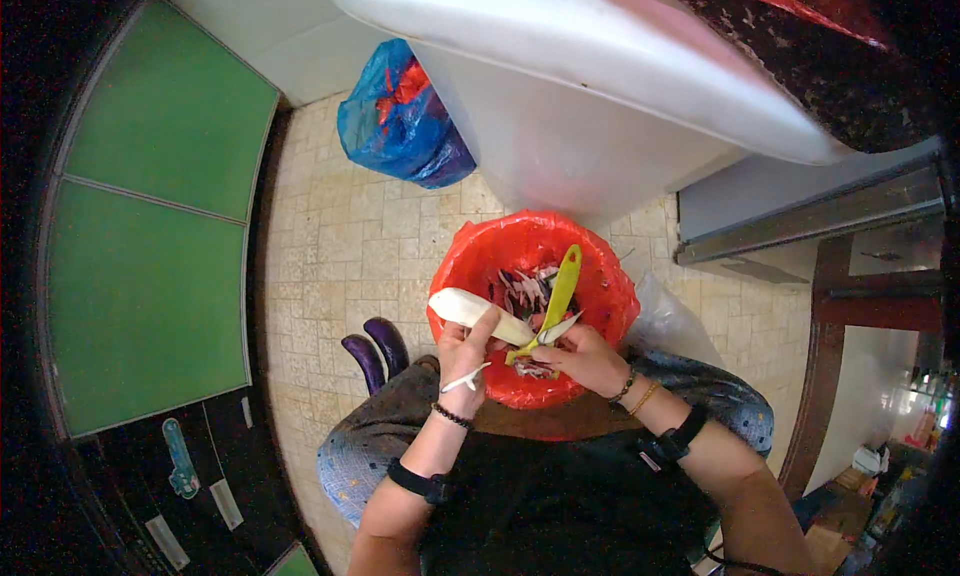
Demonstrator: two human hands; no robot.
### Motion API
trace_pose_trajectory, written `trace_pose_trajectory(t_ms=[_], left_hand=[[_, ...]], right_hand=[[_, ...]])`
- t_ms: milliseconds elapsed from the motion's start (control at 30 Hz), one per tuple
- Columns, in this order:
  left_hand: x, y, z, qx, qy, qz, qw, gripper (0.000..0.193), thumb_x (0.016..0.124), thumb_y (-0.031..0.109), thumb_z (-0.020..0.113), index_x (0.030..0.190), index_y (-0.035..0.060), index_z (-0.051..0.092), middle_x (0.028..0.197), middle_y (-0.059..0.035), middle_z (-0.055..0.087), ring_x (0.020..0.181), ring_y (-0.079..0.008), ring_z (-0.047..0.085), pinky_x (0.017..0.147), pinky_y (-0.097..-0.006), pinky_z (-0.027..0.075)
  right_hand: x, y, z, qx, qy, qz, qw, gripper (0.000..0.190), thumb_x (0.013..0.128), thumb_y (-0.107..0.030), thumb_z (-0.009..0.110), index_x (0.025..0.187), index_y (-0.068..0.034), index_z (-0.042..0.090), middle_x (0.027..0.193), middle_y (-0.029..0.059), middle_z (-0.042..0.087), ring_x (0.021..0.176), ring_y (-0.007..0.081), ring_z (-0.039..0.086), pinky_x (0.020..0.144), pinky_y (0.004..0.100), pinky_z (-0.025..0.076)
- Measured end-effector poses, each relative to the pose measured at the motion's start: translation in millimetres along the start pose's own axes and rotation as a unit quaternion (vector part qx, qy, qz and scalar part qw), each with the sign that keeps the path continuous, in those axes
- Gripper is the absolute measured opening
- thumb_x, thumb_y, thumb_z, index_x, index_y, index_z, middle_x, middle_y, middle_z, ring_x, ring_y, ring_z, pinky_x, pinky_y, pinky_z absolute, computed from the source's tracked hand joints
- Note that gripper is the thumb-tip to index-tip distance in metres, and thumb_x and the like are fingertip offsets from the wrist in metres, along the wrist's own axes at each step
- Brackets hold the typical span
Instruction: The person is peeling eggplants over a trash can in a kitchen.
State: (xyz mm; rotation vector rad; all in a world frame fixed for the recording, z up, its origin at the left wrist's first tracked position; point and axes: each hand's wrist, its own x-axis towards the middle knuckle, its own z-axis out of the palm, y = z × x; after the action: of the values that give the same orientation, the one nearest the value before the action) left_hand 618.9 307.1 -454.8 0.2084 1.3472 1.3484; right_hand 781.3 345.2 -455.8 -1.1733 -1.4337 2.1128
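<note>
My left hand (463, 355) holds a pale, peeled, elongated vegetable (469, 311), apparently an eggplant, over a bin lined with a red plastic bag (457, 257). In my right hand (589, 362) is a yellow-green peeler (562, 287), gripped near its head with the handle pointing away from me. A pale strip of peel (561, 327) lies at the peeler's head, by my right fingers. Another thin white strip (466, 379) clings to the back of my left hand. Dark and whitish peelings (529, 287) lie inside the bin.
Two purple eggplants (386, 343) are on the tiled floor (337, 238) beside my left knee. A blue plastic bag (405, 126) stands beyond, against a white appliance-like body (570, 118). Green cabinet doors (150, 276) line the left. A clear plastic bag (671, 317) lies right of the bin.
</note>
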Motion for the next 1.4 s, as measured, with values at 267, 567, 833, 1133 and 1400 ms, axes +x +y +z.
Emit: trace_pose_trajectory(t_ms=[267, 567, 833, 1133, 1400], left_hand=[[2, 6, -6, -0.026, -0.053, -0.025, 0.998, 0.025, 0.087, 0.023, 0.048, 0.102, 0.0031, 0.053, 0.083, -0.0057, 0.061, 0.07, -0.0114, 0.057, 0.058, -0.0213, 0.046], [-5, -17, -3, 0.766, -0.017, 0.218, 0.604, 0.066, 0.066, 0.013, 0.061, 0.126, 0.0063, 0.034, 0.126, -0.024, 0.033, 0.122, -0.0315, 0.026, 0.099, -0.0499, 0.018], [4, -6, 6, 0.727, -0.004, 0.169, 0.665, 0.022, 0.077, 0.016, 0.053, 0.096, 0.0038, 0.055, 0.076, -0.0155, 0.059, 0.054, -0.0285, 0.056, 0.077, -0.0376, 0.043], [11, 0, 17, -0.087, -0.15, -0.103, 0.979, 0.03, 0.084, 0.024, 0.047, 0.107, 0.0037, 0.048, 0.094, -0.0084, 0.058, 0.083, -0.0174, 0.057, 0.074, -0.0295, 0.045], [-2, 22, 13, 0.119, -0.047, 0.083, 0.988, 0.02, 0.081, 0.01, 0.057, 0.1, 0.003, 0.052, 0.086, -0.0036, 0.057, 0.076, -0.0103, 0.055, 0.067, -0.0226, 0.044]], right_hand=[[-5, -10, -1, 0.099, -0.017, 0.043, 0.994, 0.034, 0.078, -0.016, 0.059, 0.107, 0.0, 0.051, 0.102, 0.0075, 0.056, 0.097, 0.0176, 0.051, 0.087, 0.0329, 0.039], [-6, -6, -10, -0.029, 0.083, -0.054, 0.995, 0.021, 0.082, -0.011, 0.054, 0.099, 0.002, 0.052, 0.09, 0.0045, 0.058, 0.079, 0.0096, 0.055, 0.07, 0.0241, 0.046], [-12, -5, -20, -0.033, 0.094, -0.033, 0.994, 0.029, 0.08, -0.015, 0.054, 0.104, 0.0, 0.051, 0.094, 0.008, 0.058, 0.087, 0.0157, 0.054, 0.077, 0.0293, 0.043], [-15, -10, -18, 0.092, 0.041, -0.026, 0.995, 0.03, 0.082, -0.011, 0.052, 0.109, 0.0, 0.046, 0.098, 0.0037, 0.055, 0.089, 0.0115, 0.052, 0.078, 0.0263, 0.044], [-13, -35, -5, -0.13, -0.025, -0.057, 0.99, 0.03, 0.08, -0.013, 0.055, 0.106, 0.001, 0.051, 0.095, 0.0046, 0.058, 0.086, 0.0148, 0.056, 0.076, 0.0271, 0.045]])
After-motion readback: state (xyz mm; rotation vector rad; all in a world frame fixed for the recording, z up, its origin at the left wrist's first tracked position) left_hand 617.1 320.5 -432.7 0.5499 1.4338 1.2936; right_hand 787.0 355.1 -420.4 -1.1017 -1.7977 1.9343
